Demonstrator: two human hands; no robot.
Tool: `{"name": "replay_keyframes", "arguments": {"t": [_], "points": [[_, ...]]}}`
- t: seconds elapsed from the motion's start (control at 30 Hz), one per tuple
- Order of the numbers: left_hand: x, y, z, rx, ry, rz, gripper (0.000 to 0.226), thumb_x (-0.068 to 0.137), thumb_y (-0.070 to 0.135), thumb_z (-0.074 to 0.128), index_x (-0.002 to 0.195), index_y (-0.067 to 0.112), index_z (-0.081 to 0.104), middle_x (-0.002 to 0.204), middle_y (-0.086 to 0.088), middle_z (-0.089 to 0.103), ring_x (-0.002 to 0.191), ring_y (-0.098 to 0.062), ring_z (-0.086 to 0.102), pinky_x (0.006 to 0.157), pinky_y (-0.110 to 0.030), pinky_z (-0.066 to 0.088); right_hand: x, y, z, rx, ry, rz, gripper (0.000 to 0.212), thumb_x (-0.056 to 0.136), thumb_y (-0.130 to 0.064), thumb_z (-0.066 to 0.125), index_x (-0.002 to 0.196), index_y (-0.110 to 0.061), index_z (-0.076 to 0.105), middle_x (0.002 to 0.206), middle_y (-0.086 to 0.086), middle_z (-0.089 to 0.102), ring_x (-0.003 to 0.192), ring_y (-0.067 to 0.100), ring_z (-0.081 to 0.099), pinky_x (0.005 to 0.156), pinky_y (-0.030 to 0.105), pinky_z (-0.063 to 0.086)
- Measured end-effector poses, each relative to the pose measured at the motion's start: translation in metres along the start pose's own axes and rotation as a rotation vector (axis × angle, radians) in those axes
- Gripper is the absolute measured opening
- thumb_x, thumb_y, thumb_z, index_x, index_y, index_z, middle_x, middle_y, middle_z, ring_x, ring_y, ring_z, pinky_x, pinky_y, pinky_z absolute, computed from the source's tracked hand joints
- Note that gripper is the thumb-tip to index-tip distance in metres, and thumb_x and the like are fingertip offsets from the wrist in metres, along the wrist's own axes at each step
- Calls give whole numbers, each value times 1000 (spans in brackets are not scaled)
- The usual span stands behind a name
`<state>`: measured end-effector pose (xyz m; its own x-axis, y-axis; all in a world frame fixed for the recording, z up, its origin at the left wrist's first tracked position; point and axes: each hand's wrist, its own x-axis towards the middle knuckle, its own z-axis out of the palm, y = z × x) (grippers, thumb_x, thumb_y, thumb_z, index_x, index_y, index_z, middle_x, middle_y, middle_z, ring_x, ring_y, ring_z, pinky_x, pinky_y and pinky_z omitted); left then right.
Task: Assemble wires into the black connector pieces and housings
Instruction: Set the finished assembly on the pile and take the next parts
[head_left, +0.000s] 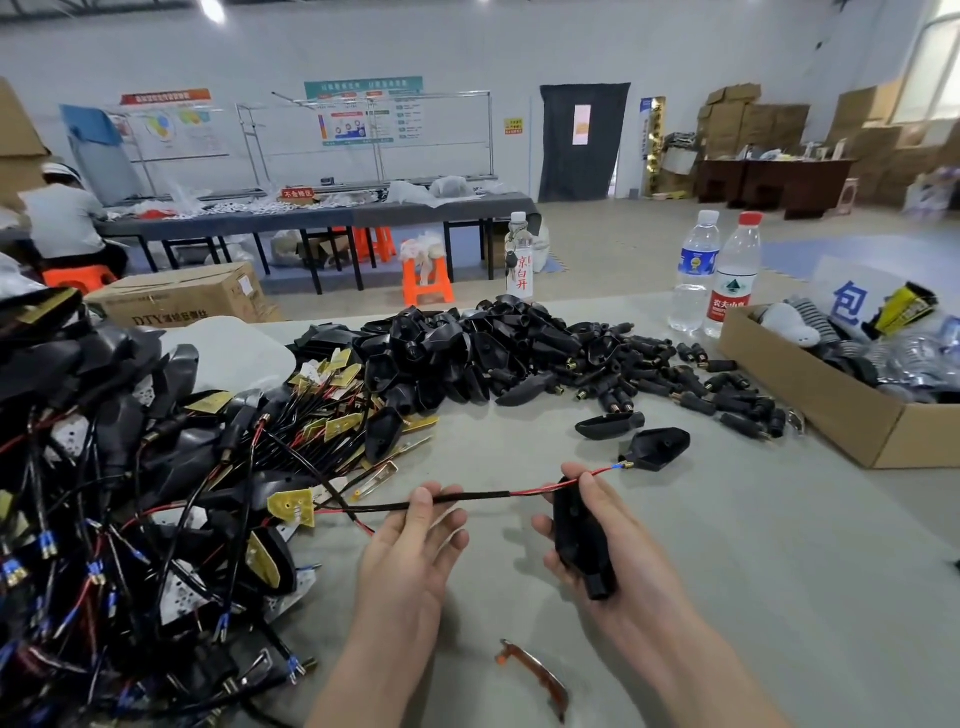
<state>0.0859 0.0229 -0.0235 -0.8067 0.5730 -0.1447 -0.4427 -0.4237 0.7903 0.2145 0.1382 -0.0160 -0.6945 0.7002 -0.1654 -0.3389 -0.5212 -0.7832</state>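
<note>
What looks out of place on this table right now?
A bent orange-brown strip lies alone on the table close to the person, apart from the pile of black parts. The held wire and black housing look normal.

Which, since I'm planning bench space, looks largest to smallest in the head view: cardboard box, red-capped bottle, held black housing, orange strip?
1. cardboard box
2. red-capped bottle and black housing: alike, housing nearer, unranked
3. orange strip

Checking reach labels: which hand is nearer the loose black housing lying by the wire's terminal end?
Right. The right hand, gripping the held housing, is just below the loose housing; the left hand, pinching the wire, sits farther left.
</note>
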Motion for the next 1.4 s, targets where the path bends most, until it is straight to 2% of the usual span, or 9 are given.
{"name": "replay_keyframes", "arguments": {"t": [0.2, 0.33, 0.53, 0.7, 0.8, 0.9, 1.03, 1.27, 1.4], "points": [[-1, 5, -1, -30, 2, 25, 17, 98, 23, 55, 105, 10, 65, 101, -8, 75, 78, -16, 71, 68, -27, 60, 2, -3, -2, -9, 39, 12, 22, 95, -36, 59, 93, -32, 80, 99, 2, 77, 78, 21, 75, 52, 28, 55], [-6, 1, 3, 35, -106, -13, 35, 86, 26, 63, 116, 8, 64, 111, -9, 75, 92, -23, 73, 75, -30, 59, 1, 2, 2, -49, -2, 48, 20, 93, -38, 60, 94, -32, 79, 96, 1, 77, 78, 20, 74, 51, 29, 54], [-8, -5, 7, 196, -215, -20, 37, 80, 24, 67, 113, 8, 65, 106, -14, 75, 83, -21, 71, 69, -30, 56, 0, 7, 7, -160, -104, 105, 21, 87, -41, 62, 96, -30, 77, 97, 1, 75, 77, 18, 72, 51, 28, 53], [-7, -9, 6, 279, -261, 29, 36, 79, 24, 68, 110, 4, 65, 104, -12, 76, 80, -19, 70, 66, -26, 56, 1, 4, 3, -186, -123, 84, 22, 97, -37, 56, 101, -31, 77, 104, 2, 75, 78, 17, 71, 54, 28, 53], [-7, -10, 7, 297, -222, 101, 34, 78, 26, 68, 104, 3, 67, 95, -9, 77, 76, -17, 69, 64, -25, 56, 3, 3, 0, -166, -126, 69, 24, 101, -34, 52, 109, -30, 75, 106, 4, 75, 79, 18, 71, 54, 29, 53], [-4, -7, 4, 238, -140, 153, 34, 77, 26, 69, 102, 3, 69, 86, -7, 75, 71, -16, 68, 61, -23, 56, 8, 2, -1, -92, -83, 101, 27, 103, -28, 47, 119, -21, 68, 106, 12, 75, 76, 21, 72, 52, 29, 51], [0, -5, -2, 249, -85, 207, 27, 80, 29, 67, 98, 9, 72, 83, -3, 72, 68, -15, 65, 58, -23, 55, 12, -6, -3, 45, -55, 158, 34, 100, -20, 39, 121, -11, 64, 109, 19, 74, 74, 25, 72, 53, 31, 48], [-5, -7, 0, 421, -99, 284, 24, 84, 35, 62, 95, 16, 73, 79, -3, 71, 70, -14, 65, 61, -23, 56, 10, -13, -6, 96, -132, 184, 37, 99, -18, 40, 131, -17, 59, 118, 19, 71, 85, 26, 72, 64, 35, 50], [-6, -7, 1, 445, -98, 313, 19, 94, 25, 58, 97, 12, 71, 77, 0, 69, 69, -14, 64, 62, -23, 55, 9, -15, -6, 121, -116, 186, 37, 101, -18, 39, 131, -17, 60, 119, 19, 71, 85, 27, 72, 67, 35, 51]]}}
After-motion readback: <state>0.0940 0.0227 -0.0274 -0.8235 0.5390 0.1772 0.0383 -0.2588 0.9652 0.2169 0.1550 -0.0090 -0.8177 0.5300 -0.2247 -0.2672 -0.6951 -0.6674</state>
